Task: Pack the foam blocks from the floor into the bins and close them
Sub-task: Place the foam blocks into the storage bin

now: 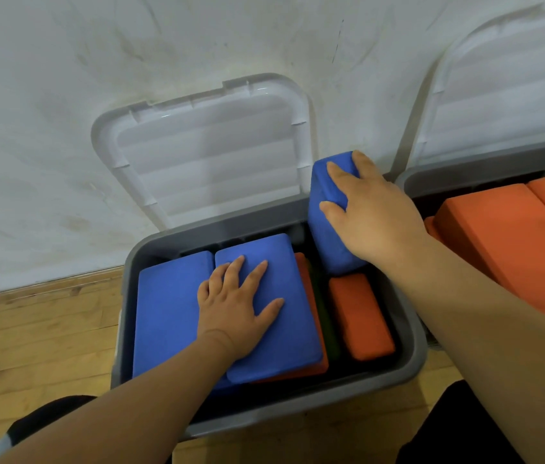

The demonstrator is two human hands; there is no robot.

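Gap at bin wall [411, 329] beneath blue block [328, 229] in right hand [375, 216]

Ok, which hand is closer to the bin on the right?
Right. The right hand grips an upright blue block just left of that bin; the left hand rests on a flat blue block farther left.

Matt foam blocks [264, 333], smooth grey plastic bin [411, 356] — glossy lid [211, 152], wood floor [37, 333]

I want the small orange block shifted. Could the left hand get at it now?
Probably yes: the left hand rests flat on a blue block nearby, holding nothing, and the small orange block lies uncovered in the bin.
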